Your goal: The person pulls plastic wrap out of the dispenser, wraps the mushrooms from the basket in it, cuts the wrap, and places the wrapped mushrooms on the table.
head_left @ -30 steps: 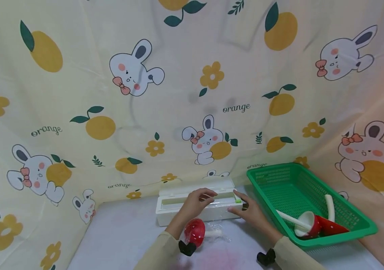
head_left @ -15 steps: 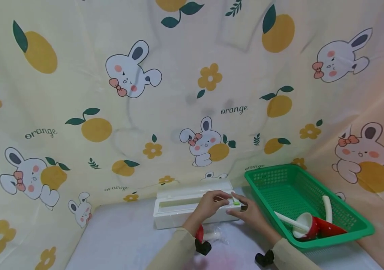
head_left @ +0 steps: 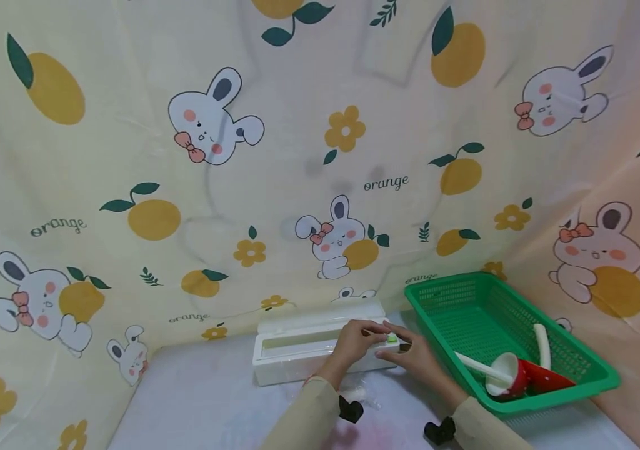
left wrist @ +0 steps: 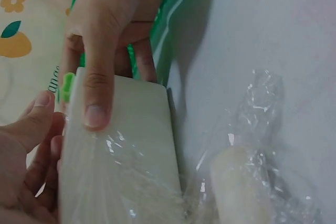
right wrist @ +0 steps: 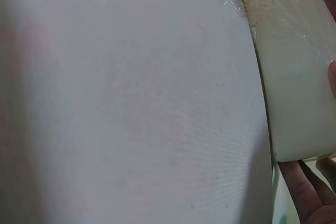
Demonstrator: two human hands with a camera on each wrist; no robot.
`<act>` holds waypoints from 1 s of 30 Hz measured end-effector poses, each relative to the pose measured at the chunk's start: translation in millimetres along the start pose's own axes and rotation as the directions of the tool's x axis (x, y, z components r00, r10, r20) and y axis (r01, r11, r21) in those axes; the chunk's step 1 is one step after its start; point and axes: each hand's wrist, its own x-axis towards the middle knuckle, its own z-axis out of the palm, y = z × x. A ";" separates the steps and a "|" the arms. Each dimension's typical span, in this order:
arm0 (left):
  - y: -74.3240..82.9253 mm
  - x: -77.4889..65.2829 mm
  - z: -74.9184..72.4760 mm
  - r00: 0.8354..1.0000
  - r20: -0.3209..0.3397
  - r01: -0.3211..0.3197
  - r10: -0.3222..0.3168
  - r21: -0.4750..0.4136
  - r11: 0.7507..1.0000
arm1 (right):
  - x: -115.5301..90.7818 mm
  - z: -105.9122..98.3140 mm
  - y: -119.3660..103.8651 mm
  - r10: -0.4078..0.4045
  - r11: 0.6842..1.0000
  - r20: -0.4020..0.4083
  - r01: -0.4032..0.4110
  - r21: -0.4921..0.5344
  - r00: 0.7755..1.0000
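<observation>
A white cling film dispenser (head_left: 280,369) lies on the table with its lid raised and clear film (left wrist: 131,182) draping down its front. My right hand (head_left: 412,359) grips its right end, the thumb pressed on the front and other fingers behind the end. My left hand (head_left: 354,347) has bent fingers at the top edge, close to the green slider (left wrist: 67,86); whether they pinch the film I cannot tell. Just in front lies a film-wrapped toy mushroom, its white stem (left wrist: 236,182) showing in the left wrist view, its red cap mostly hidden behind my left forearm.
A green basket (head_left: 522,409) stands to the right, close beside my right hand. In it lie red cap pieces with white dots (head_left: 547,378) and white stems (head_left: 542,347). A curtain printed with rabbits and oranges (head_left: 275,175) hangs right behind the dispenser.
My left hand has moved right along the dispenser, from its middle to the slider end, and its forearm now covers the red cap. The right hand has kept its hold.
</observation>
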 end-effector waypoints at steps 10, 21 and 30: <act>-0.7 0.6 7.0 0.998 0.003 0.067 -0.067 0.041 0.997 | -1.8 -1.7 -1.1 -0.008 1.000 0.003 0.008 0.000 1.000; 0.9 -0.7 5.9 0.998 0.022 0.050 -0.051 0.080 0.996 | -1.5 -1.9 -0.1 0.016 1.000 0.007 -0.016 0.010 1.000; -0.9 0.0 9.8 0.997 0.002 0.077 -0.078 0.125 0.989 | -2.2 -1.4 -0.1 0.006 1.000 0.008 -0.006 0.020 1.000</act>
